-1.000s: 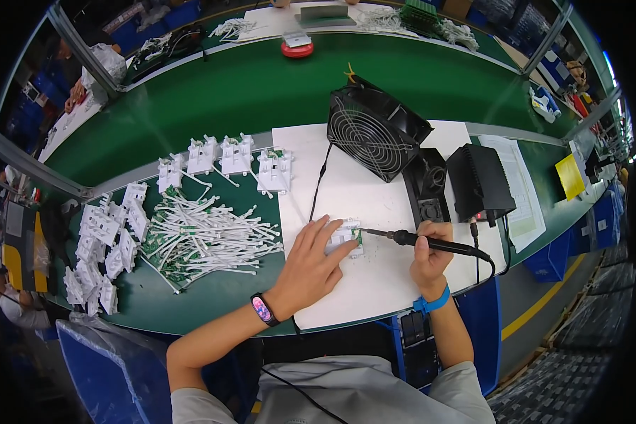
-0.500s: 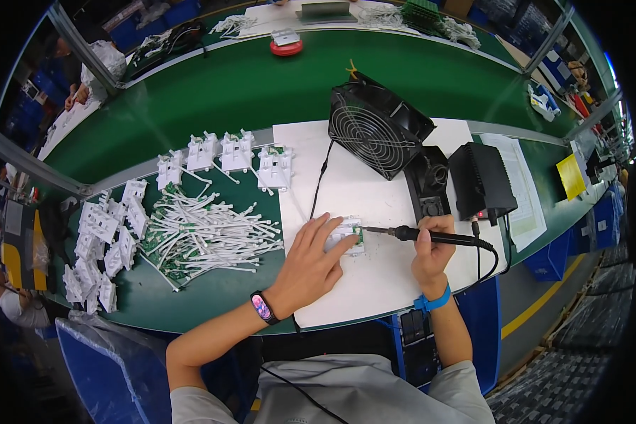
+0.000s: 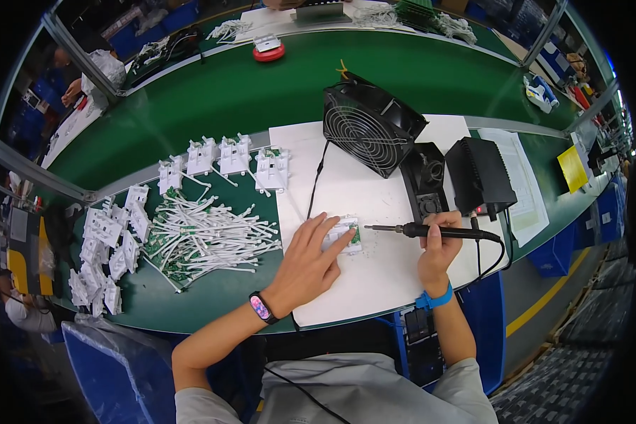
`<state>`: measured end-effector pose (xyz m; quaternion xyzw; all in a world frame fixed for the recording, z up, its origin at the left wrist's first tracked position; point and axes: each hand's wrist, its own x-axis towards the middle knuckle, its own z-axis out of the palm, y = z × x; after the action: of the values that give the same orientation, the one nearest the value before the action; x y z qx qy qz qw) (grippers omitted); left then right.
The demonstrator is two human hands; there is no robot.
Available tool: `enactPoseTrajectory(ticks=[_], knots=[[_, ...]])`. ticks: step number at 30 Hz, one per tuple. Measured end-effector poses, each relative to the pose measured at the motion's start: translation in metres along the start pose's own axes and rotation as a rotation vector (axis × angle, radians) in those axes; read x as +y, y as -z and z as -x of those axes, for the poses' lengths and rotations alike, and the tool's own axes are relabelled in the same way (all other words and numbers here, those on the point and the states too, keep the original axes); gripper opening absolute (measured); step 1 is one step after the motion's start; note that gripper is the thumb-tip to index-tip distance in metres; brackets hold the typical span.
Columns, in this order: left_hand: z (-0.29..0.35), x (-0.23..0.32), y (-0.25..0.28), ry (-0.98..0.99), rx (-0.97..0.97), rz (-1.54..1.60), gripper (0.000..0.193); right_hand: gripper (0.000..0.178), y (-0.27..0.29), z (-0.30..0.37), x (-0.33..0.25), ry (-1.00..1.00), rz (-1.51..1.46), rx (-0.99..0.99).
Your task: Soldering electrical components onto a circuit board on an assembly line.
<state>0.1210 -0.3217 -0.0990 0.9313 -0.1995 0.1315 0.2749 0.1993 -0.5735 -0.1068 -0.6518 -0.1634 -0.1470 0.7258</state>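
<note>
My left hand (image 3: 307, 265), wearing a dark fitness band (image 3: 260, 307), presses its fingers and thumb on a small white plastic housing (image 3: 339, 242) with a green circuit board (image 3: 355, 235). The housing lies on a white sheet (image 3: 346, 290). My right hand (image 3: 439, 249), with a blue wrist strap (image 3: 434, 298), is closed round the black handle of a soldering iron (image 3: 425, 231). The iron points left, its tip just right of the board and apparently off it. How the left fingertips meet the housing's far side is partly hidden.
A black fan (image 3: 371, 124) stands beyond my hands, with an iron stand (image 3: 425, 180) and black power box (image 3: 480, 177) at right. Leftward lie white-wired boards (image 3: 208, 233) and stacked white housings (image 3: 102, 230). A green belt (image 3: 212, 85) carries a red round object (image 3: 268, 54).
The soldering iron has drawn back to the right, away from the board, with my right hand. My left hand stays on the housing. The red object has shifted left along the belt.
</note>
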Motion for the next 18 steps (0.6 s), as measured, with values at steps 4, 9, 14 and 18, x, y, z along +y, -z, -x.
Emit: enactPoseTrajectory(ticks=[4, 9, 14, 18], knots=[[-0.001, -0.003, 0.006, 0.006, 0.0, 0.009, 0.064, 0.019, 0.001, 0.002, -0.002, 0.012, -0.049, -0.061], [-0.004, -0.007, 0.012, -0.019, -0.05, 0.052, 0.064, 0.02, 0.005, 0.007, 0.001, 0.047, -0.032, -0.172], [-0.004, -0.008, 0.014, -0.013, -0.064, 0.094, 0.063, 0.02, 0.003, 0.007, 0.0, 0.032, -0.035, -0.186], [-0.007, -0.007, 0.016, -0.021, -0.068, 0.089, 0.062, 0.018, 0.003, 0.006, -0.001, 0.006, -0.038, -0.215]])
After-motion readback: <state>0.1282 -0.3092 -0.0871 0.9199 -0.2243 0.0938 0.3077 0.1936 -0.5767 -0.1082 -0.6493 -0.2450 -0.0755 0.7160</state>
